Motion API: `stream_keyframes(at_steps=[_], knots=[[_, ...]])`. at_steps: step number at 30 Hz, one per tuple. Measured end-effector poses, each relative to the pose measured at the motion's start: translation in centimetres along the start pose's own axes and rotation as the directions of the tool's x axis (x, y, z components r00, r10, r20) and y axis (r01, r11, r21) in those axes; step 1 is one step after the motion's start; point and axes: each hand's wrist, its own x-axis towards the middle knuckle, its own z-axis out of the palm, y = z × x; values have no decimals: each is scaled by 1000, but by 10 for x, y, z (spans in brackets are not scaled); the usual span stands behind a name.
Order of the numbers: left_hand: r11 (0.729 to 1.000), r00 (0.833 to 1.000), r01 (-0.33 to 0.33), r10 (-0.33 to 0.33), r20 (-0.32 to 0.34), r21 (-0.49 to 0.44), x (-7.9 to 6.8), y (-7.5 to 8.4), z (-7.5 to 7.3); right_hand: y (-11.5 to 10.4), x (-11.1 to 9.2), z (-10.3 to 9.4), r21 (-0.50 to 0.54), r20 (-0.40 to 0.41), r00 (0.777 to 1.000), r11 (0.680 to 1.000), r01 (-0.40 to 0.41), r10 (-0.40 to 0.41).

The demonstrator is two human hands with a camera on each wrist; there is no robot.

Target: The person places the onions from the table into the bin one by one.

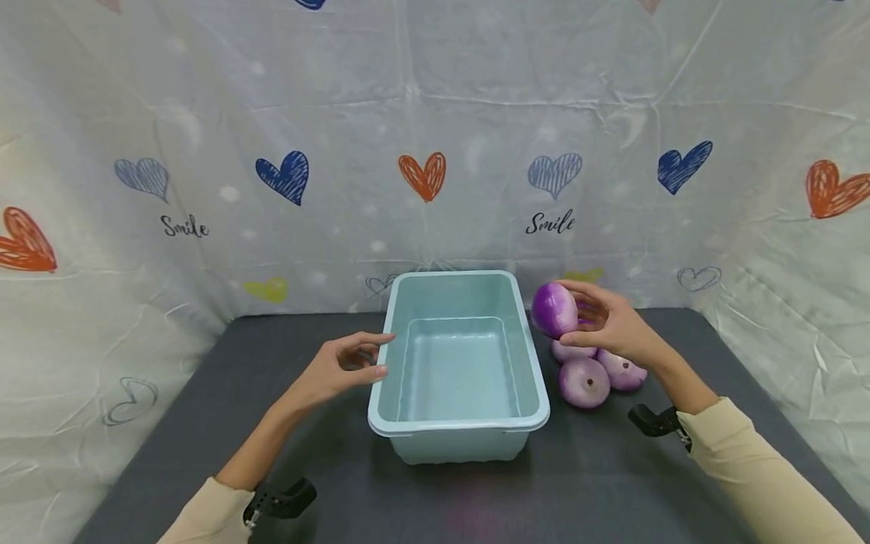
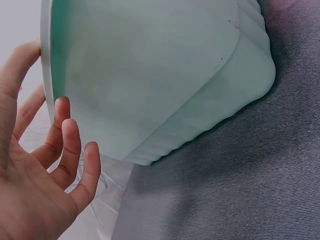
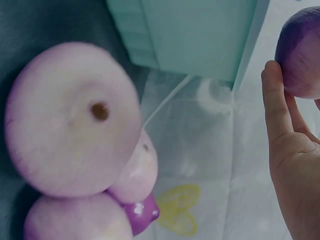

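My right hand [image 1: 615,323] grips a purple onion [image 1: 554,310], raised above the pile beside the tub's right rim; the right wrist view also shows this held onion [image 3: 302,55]. Below it, several pale purple onions [image 1: 584,383] lie clustered on the table, large in the right wrist view, where a deep purple one [image 3: 142,216] shows behind them. A light blue-green plastic tub [image 1: 458,427] stands in the middle with nothing inside. At its left rim is my left hand [image 1: 347,363], thumb and fingertips right at the edge, the other fingers loosely bent outside the wall [image 2: 150,65].
A dark grey cloth [image 1: 326,476] covers the table. Behind and at both sides hangs a pale curtain [image 1: 476,136] printed with hearts and the word Smile, close to the tub's far end. Black straps [image 1: 279,500] with small devices sit on both wrists.
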Motion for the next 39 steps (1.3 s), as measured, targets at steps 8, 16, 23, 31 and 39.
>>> stream_keyframes(at_steps=[8, 16, 23, 31, 39], knots=[[999, 999, 46, -46, -8, -8, -1, 1, 1, -10, 18, 11, 35, 33, 999, 999, 34, -35], [996, 996, 84, -84, -14, -19, -2, 2, 0, -17, 34, 24, 109, 105, 990, 991, 78, -89], [995, 996, 85, -86, -1, -46, -3, 2, 0, -19, 42, 33, 131, 154, 982, 988, 85, -105], [993, 995, 98, -98, 5, -63, -4, 3, 2, -22, 42, 36, 218, 193, 974, 973, 78, -121], [993, 995, 104, -105, 0, -60, -4, 3, 2, -18, 32, 25, 170, 143, 985, 983, 76, -101]])
